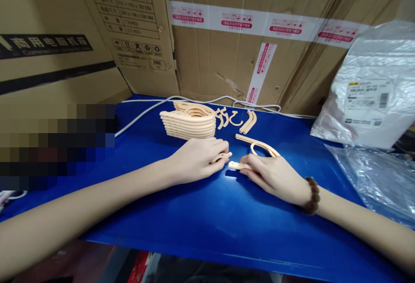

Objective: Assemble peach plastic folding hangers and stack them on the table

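My left hand [197, 158] is closed, its thumb and fingers pinching a small cream plastic hanger hook [224, 156], partly hidden by the fingers. Facing it, my right hand [275, 177] grips a flat cream hanger arm [236, 165], most of which the hand covers. The two pieces are close together at their ends, with a small gap between them. Just behind my right hand lies another hanger piece [254, 139] with a curved loop. A neat stack of cream folding hangers [189, 126] stands beyond my left hand.
Loose hooks [236, 119] and a pair of curved hanger arms [248, 122] lie right of the stack on the blue table [210, 222]. A white cable [152, 109] runs behind. Cardboard boxes [207, 58] wall the back; a white parcel [359, 88] and clear plastic bag [379, 183] are at right.
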Available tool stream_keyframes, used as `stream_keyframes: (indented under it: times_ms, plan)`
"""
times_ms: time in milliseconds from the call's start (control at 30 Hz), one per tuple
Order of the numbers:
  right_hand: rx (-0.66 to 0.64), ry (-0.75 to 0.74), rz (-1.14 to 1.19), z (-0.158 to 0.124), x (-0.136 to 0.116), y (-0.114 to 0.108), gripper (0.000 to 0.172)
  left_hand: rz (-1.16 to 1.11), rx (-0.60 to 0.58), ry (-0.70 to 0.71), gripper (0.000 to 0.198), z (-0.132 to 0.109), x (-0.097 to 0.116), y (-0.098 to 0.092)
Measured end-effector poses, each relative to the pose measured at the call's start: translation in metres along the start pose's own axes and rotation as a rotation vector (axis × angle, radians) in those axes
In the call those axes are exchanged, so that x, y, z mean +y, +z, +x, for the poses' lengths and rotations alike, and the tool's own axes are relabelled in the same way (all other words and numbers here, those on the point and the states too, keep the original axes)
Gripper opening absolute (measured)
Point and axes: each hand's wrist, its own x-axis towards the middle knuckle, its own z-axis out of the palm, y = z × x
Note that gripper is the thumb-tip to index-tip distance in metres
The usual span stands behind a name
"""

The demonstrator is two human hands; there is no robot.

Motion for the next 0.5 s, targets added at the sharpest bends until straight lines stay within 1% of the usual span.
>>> stream_keyframes:
  times_ms: [167, 300, 400, 500]
  plan:
    - [-0.056, 0.117, 0.241, 0.0019, 0.0016, -0.0033, 0.021, -0.022, 0.127, 0.117, 0.021, -0.0018, -0.0020, -0.0008]
    - [-0.061, 0.179, 0.341, 0.0021, 0.0021, -0.0033, 0.015, -0.110, 0.142, 0.159, 0.022, -0.0035, -0.0016, 0.0009]
    - [-0.053, 0.185, 0.347, 0.0015, 0.0017, -0.0033, 0.012, -0.114, 0.159, 0.116, 0.027, -0.0034, -0.0012, 0.0036]
    - [-0.076, 0.188, 0.339, 0.0016, 0.0003, -0.0048, 0.010, -0.102, 0.141, 0.008, 0.031, -0.0020, 0.0004, 0.0049]
